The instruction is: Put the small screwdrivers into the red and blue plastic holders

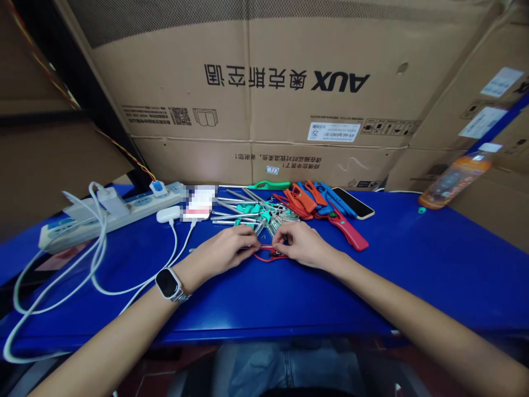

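Observation:
Between my hands lies a red plastic lighter casing [264,257] with a loop-shaped trigger guard, resting at the table's middle. My left hand [233,246], with a watch on its wrist, pinches the casing's left end between thumb and fingers. At the casing's right end, the fingertips of my right hand [303,245] are pressed together; whatever small part they hold is hidden. Just beyond them is a pile of metal lighter tubes [233,207] with teal fittings and clear fuel tanks. To the right of the pile, orange lighter casings [303,199] and blue ones [336,201] are heaped.
A red casing [349,231] and a phone [353,203] lie at the right, a green casing [270,185] at the back. Left are a power strip [142,203] and white cables [99,248]. An orange drink bottle [454,176] leans against the cardboard box [281,110].

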{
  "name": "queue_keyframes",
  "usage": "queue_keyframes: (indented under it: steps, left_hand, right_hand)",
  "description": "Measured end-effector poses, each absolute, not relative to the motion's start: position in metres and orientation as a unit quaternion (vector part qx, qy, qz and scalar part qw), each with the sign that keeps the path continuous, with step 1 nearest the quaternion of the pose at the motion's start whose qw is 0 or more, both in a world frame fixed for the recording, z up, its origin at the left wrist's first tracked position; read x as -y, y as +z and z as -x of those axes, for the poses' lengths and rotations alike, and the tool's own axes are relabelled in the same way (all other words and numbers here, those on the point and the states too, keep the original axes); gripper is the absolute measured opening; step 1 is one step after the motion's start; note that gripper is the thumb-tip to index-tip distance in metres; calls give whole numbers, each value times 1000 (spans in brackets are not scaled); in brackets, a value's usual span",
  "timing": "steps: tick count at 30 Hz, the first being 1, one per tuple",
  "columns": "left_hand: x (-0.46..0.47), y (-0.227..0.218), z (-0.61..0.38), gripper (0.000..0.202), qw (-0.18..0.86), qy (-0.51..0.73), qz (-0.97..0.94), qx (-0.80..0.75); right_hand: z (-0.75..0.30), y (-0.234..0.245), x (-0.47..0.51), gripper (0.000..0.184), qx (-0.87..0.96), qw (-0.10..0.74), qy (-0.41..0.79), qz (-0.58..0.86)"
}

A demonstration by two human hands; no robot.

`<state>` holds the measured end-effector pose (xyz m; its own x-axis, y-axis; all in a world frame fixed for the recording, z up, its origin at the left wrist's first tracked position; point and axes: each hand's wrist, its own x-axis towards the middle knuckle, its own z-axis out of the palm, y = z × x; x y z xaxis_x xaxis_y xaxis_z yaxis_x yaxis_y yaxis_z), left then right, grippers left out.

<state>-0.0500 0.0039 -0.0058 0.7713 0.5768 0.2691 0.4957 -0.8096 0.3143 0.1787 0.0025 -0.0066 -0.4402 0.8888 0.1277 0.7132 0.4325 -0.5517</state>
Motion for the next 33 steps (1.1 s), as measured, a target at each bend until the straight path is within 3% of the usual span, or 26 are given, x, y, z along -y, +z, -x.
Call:
queue_keyframes:
  steps: [4, 13, 33]
  left_hand:
    - [-3, -3, 52, 26, 81, 158, -948, -262]
    - [-8, -2, 71, 21, 165, 184, -918, -309]
    - [-7, -4, 73, 27, 181, 183, -910, -323]
  right_hand:
    - [-178, -6, -3, 6, 816, 203, 209, 499]
    - [-180, -7, -7, 7, 826, 188, 219, 484]
    - [-180, -4, -2, 7, 819, 193, 202, 501]
